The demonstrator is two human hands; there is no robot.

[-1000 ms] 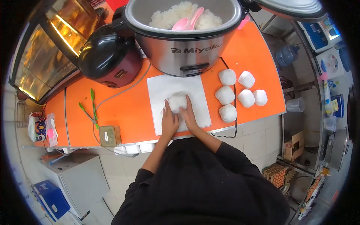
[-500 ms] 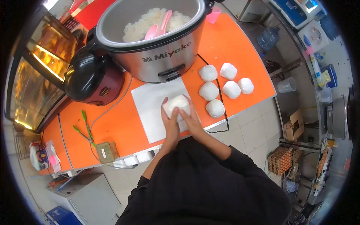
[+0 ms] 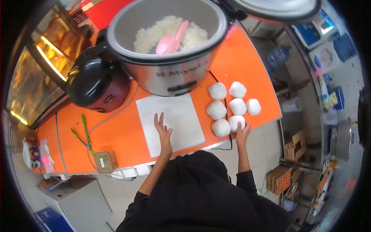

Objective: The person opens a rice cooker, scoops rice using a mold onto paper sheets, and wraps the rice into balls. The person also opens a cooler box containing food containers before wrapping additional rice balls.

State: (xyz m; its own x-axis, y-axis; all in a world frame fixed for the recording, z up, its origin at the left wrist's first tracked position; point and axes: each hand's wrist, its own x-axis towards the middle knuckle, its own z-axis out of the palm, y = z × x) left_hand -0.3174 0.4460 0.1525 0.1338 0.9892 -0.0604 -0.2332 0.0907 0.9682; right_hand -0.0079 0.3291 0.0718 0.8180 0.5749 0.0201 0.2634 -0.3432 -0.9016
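My right hand (image 3: pixel 242 133) grips the right side of a white paper-wrapped parcel (image 3: pixel 235 122), which sits at the near end of a group on the orange table. Several similar white wrapped parcels (image 3: pixel 216 110) stand beside it in rough rows. Over a stack of white paper sheets (image 3: pixel 181 127), my left hand (image 3: pixel 164 133) hovers with its fingers spread and nothing in it. Behind the paper stands a large silver rice cooker (image 3: pixel 166 73), its lid off the pot. Cooked white rice (image 3: pixel 148 38) lies inside, with a pink rice scoop (image 3: pixel 172 38) on top.
A smaller dark red rice cooker (image 3: pixel 104 83) stands to the left, near a lit glass display case (image 3: pixel 50 58). Green-handled tongs (image 3: pixel 85 133) and a small square box (image 3: pixel 105 161) lie at the front left. A black cord (image 3: pixel 231 144) runs past the parcels over the table edge.
The parcel both hands were holding above the paper now sits at the front of the group, under my right hand. My left hand has let go and opened. The view has shifted slightly.
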